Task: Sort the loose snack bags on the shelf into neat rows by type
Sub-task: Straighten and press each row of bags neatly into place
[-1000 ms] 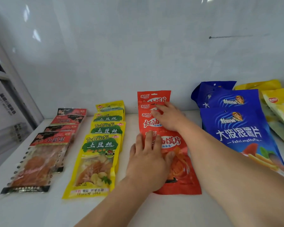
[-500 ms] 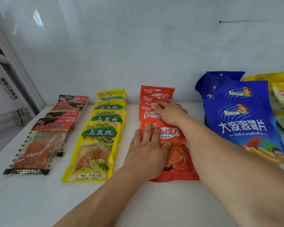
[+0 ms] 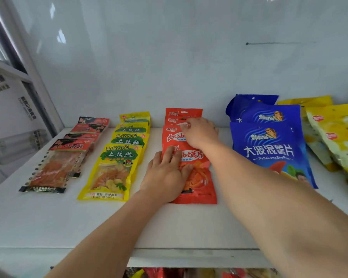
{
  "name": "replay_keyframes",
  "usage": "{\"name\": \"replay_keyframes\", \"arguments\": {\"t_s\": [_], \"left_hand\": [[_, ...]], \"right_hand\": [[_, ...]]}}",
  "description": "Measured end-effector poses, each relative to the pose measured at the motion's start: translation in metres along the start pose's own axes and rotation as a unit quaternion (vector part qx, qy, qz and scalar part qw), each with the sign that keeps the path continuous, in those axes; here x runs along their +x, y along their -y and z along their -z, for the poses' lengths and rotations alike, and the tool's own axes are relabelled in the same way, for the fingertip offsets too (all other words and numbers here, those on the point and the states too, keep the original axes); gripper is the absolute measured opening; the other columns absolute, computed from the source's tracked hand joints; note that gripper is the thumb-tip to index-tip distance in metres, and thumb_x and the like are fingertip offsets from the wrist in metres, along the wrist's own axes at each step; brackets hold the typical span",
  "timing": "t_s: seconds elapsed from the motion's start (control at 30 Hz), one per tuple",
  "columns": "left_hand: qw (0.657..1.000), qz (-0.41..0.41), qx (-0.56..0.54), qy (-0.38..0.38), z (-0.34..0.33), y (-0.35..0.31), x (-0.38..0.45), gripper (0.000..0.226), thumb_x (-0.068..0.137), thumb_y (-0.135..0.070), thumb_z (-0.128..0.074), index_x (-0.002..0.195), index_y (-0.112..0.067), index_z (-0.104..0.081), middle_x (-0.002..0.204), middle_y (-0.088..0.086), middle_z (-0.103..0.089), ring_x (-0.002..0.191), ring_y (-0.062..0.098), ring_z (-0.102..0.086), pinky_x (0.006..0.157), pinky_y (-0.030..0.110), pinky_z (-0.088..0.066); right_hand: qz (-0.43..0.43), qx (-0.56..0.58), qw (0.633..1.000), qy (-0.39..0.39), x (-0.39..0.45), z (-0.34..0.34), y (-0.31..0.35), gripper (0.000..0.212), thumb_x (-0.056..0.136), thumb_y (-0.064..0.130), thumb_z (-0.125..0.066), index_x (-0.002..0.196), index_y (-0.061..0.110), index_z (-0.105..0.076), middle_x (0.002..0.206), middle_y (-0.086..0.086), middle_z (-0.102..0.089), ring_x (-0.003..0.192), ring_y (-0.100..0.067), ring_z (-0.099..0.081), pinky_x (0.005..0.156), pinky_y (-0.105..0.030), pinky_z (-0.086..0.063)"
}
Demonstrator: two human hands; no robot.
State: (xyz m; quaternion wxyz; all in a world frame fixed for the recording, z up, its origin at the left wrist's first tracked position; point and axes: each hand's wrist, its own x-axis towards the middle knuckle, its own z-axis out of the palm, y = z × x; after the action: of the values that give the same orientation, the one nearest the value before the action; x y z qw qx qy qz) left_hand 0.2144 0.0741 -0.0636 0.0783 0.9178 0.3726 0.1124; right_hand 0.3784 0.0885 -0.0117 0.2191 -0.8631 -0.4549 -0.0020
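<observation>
Hands on the red bags, mid-shelf between yellow and blue rows: my left hand presses the front bag flat, fingers straight; my right hand pinches a rear bag's top. Next, I reckon, nudge it square.

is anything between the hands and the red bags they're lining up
Nothing visible. The left hand lies flat on the front red bag, and the right hand rests on the red bags behind it. The yellow row and blue bags sit off to either side.
</observation>
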Motion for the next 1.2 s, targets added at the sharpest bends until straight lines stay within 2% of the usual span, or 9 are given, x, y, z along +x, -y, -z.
{"name": "replay_keyframes", "arguments": {"t_s": [0.3, 0.4, 0.5, 0.63, 0.73, 0.83, 0.97, 1.13, 1.2], "left_hand": [[0.991, -0.051, 0.077, -0.097, 0.012, -0.005, -0.011, 0.074, 0.093, -0.059, -0.016, 0.123, -0.016, -0.068, 0.131, 0.007, -0.066, 0.134, 0.040, -0.049, 0.109, 0.051, -0.037], [0.994, -0.038, 0.089, -0.051, 0.018, -0.010, -0.012, 0.088, 0.087, -0.067, -0.003, 0.137, -0.020, -0.058, 0.146, 0.005, -0.054, 0.145, 0.037, -0.034, 0.115, 0.051, -0.027], [0.996, -0.007, 0.078, -0.044, 0.023, -0.031, -0.011, 0.071, 0.098, -0.066, -0.022, 0.151, -0.022, -0.039, 0.162, 0.005, -0.031, 0.152, 0.033, -0.017, 0.120, 0.048, -0.017], [0.991, -0.044, -0.077, -0.101, 0.022, -0.084, -0.013, 0.070, 0.102, -0.054, -0.039, 0.155, -0.009, -0.031, 0.165, 0.012, -0.022, 0.153, 0.032, -0.014, 0.123, 0.043, -0.014], [0.950, 0.012, -0.311, -0.003, 0.019, -0.132, 0.001, 0.076, 0.099, -0.050, -0.051, 0.156, -0.008, -0.024, 0.163, 0.012, -0.026, 0.150, 0.028, -0.024, 0.122, 0.040, -0.024], [0.868, 0.107, -0.484, 0.030, 0.012, -0.167, 0.019, 0.057, 0.098, -0.043, -0.058, 0.141, -0.011, -0.040, 0.136, 0.002, -0.055, 0.109, 0.019, -0.059, 0.090, 0.032, -0.051], [0.828, 0.143, -0.543, 0.001, -0.002, -0.189, 0.033, 0.031, 0.099, -0.037, -0.059, 0.119, -0.016, -0.047, 0.108, -0.002, -0.065, 0.075, 0.003, -0.063, 0.047, 0.008, -0.046], [0.806, 0.134, -0.576, -0.012, -0.013, -0.200, 0.040, 0.032, 0.098, -0.035, -0.063, 0.123, -0.019, -0.051, 0.111, 0.002, -0.073, 0.086, 0.014, -0.075, 0.061, 0.023, -0.058], [0.806, 0.145, -0.574, -0.007, -0.016, -0.198, 0.041, 0.027, 0.097, -0.036, -0.064, 0.117, -0.023, -0.052, 0.110, 0.001, -0.073, 0.088, 0.015, -0.075, 0.071, 0.030, -0.061]], "right_hand": [[0.035, 0.022, 0.999, 0.015, -0.068, 0.052, -0.015, 0.040, 0.101, 0.042, -0.047, 0.130, 0.019, -0.061, 0.134, -0.005, -0.062, 0.121, -0.028, -0.059, 0.099, -0.041, -0.048], [0.023, 0.033, 0.999, 0.009, -0.097, 0.076, -0.028, 0.042, 0.101, 0.045, -0.048, 0.133, 0.020, -0.060, 0.138, -0.005, -0.059, 0.125, -0.027, -0.056, 0.102, -0.041, -0.046], [0.002, 0.095, 0.995, -0.041, -0.123, 0.100, -0.055, 0.041, 0.100, 0.044, -0.050, 0.134, 0.022, -0.059, 0.142, -0.002, -0.055, 0.129, -0.022, -0.052, 0.101, -0.033, -0.043], [-0.042, 0.164, 0.977, -0.128, -0.139, 0.122, -0.108, 0.041, 0.101, 0.040, -0.052, 0.137, 0.023, -0.057, 0.141, 0.003, -0.057, 0.129, -0.014, -0.052, 0.095, -0.023, -0.037], [-0.107, 0.232, 0.955, -0.153, -0.136, 0.130, -0.149, 0.050, 0.100, 0.043, -0.053, 0.144, 0.020, -0.048, 0.145, 0.000, -0.053, 0.125, -0.014, -0.054, 0.090, -0.024, -0.044], [-0.161, 0.277, 0.941, -0.105, -0.127, 0.126, -0.178, 0.054, 0.098, 0.048, -0.054, 0.144, 0.020, -0.046, 0.138, -0.003, -0.059, 0.108, -0.016, -0.062, 0.070, -0.023, -0.044], [-0.166, 0.312, 0.933, -0.063, -0.112, 0.117, -0.201, 0.046, 0.096, 0.054, -0.054, 0.127, 0.021, -0.049, 0.115, 0.002, -0.065, 0.072, 0.003, -0.055, 0.055, -0.018, -0.040], [-0.164, 0.321, 0.932, -0.018, -0.094, 0.108, -0.216, 0.046, 0.085, 0.075, -0.049, 0.102, 0.032, -0.049, 0.098, 0.007, -0.071, 0.079, -0.010, -0.071, 0.076, -0.037, -0.061], [-0.172, 0.357, 0.918, -0.011, -0.091, 0.110, -0.219, 0.051, 0.090, 0.068, -0.050, 0.116, 0.024, -0.050, 0.095, 0.008, -0.069, 0.074, -0.006, -0.068, 0.064, -0.024, -0.058]]}}
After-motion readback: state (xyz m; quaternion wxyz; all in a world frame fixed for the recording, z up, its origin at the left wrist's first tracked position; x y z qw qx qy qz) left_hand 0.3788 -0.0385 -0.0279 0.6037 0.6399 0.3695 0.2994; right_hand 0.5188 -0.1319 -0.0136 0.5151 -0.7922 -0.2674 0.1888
